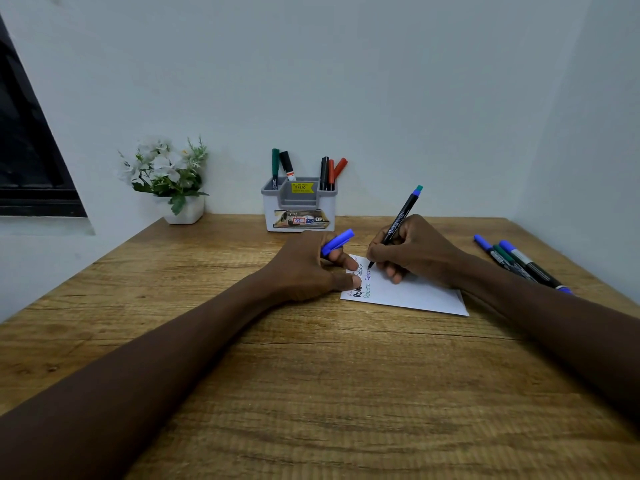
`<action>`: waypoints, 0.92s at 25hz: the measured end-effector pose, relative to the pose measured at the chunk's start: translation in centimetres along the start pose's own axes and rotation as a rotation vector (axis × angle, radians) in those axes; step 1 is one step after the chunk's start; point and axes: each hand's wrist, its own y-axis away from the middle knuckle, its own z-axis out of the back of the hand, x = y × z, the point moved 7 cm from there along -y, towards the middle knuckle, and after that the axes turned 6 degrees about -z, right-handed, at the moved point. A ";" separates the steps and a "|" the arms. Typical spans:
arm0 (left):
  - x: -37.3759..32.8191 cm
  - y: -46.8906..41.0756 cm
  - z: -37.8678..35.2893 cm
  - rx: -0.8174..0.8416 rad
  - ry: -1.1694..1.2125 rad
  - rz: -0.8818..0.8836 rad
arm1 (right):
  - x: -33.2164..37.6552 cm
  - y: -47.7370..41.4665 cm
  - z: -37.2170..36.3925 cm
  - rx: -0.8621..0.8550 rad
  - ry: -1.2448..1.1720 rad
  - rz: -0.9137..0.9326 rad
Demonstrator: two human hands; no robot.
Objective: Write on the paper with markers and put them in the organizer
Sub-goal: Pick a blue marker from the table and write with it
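Five markers (pixel 325 173) stand in the organizer (pixel 298 216); three loose markers (pixel 516 261) lie right of the paper (pixel 415 292). Writing underway: right hand (pixel 415 247) grips a black marker (pixel 401 220), left hand (pixel 304 265) its blue cap (pixel 337 241).
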 end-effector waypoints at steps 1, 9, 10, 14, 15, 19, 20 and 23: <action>0.1 0.0 0.0 0.000 -0.004 0.000 | -0.1 0.0 0.1 0.000 -0.009 -0.004; 0.5 -0.3 -0.2 0.007 -0.002 -0.003 | -0.4 -0.4 0.0 -0.011 -0.023 -0.021; 0.5 -0.3 -0.2 0.008 -0.006 -0.003 | -0.4 -0.4 0.0 -0.004 -0.030 -0.021; 0.0 0.1 -0.1 0.015 -0.006 -0.004 | -0.3 -0.2 0.0 0.008 -0.090 -0.035; -0.1 0.2 -0.1 0.006 -0.002 -0.012 | -0.2 -0.2 0.1 0.000 -0.130 -0.030; -0.7 0.3 0.2 -0.051 -0.010 -0.020 | 0.8 -0.1 0.6 0.013 -0.362 0.008; -0.8 0.2 0.4 -0.064 -0.001 -0.019 | 1.1 0.0 0.7 0.013 -0.384 0.012; -1.0 0.4 1.0 -0.123 -0.005 -0.048 | 1.6 -0.1 1.2 -0.019 -0.476 0.035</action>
